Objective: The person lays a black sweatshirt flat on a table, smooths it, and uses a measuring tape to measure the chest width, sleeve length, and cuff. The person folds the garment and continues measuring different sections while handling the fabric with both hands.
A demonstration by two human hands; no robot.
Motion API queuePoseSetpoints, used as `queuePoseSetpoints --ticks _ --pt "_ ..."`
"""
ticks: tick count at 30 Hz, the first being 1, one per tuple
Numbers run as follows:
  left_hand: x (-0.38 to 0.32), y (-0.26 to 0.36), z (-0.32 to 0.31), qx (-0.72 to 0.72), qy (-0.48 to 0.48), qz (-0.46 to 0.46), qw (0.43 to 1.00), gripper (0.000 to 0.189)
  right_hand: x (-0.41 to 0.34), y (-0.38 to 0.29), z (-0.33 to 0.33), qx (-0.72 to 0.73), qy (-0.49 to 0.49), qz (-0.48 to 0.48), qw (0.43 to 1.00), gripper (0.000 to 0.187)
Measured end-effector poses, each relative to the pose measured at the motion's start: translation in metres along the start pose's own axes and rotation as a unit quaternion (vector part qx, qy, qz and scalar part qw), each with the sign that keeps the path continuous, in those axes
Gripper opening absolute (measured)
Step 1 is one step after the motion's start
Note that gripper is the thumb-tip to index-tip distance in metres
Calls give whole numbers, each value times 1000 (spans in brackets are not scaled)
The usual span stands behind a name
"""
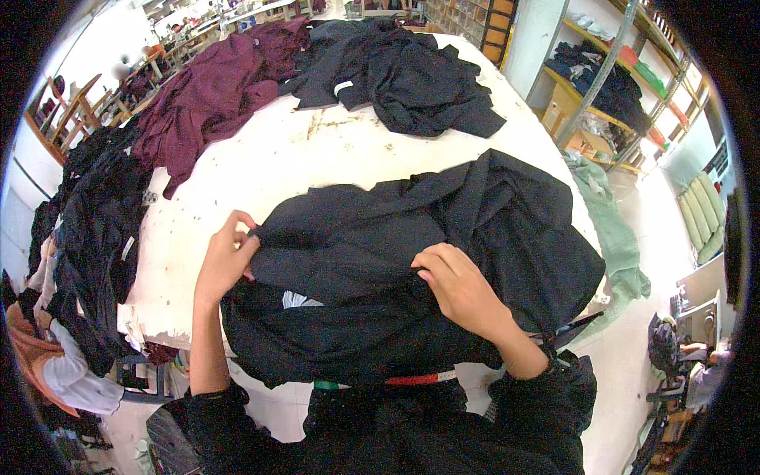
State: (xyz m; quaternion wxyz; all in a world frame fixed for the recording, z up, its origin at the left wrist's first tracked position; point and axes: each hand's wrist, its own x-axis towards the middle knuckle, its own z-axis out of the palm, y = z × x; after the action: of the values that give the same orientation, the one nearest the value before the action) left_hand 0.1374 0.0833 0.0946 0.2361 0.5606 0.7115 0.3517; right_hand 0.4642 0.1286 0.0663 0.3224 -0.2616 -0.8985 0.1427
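Observation:
A black garment [350,237] is spread across the near edge of the white table in front of me, with part of it hanging over the edge towards my lap. My left hand [228,255] pinches its left edge between thumb and fingers. Near the middle, my right hand [454,282] grips a fold of the same cloth, fingertips closed on it. Between my hands a small white striped patch [300,300] shows through a gap in the cloth; I cannot tell what it is. The garment's right side lies in loose, bunched folds.
On the white table [249,160] lie a maroon garment heap [225,89], a dark heap [409,77] with a white label, and black garments [101,237] at left. Another person [65,362] sits at the left edge. Metal shelves [594,89] and green sheeting [614,237] stand right.

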Motion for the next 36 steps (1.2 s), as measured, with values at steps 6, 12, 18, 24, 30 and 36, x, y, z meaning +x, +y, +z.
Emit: queuePoseSetpoints --ticks 6,12,18,24,30,36 --pt "-48 34 22 62 204 122 969 36 -3 -3 -1 12 36 17 999 17" --pt "-37 30 23 -11 120 5 993 54 0 -7 0 19 62 16 998 18" --pt "-15 34 9 -260 89 137 952 42 6 -13 -4 38 72 2 997 18" --pt "-29 95 -34 -98 29 285 953 11 17 -32 -24 31 90 -38 995 23" --pt "-40 115 -37 178 5 345 921 27 12 -32 -29 11 70 -42 997 24" --pt "-52 95 -45 325 27 375 868 30 10 -32 -25 21 45 -72 996 26"
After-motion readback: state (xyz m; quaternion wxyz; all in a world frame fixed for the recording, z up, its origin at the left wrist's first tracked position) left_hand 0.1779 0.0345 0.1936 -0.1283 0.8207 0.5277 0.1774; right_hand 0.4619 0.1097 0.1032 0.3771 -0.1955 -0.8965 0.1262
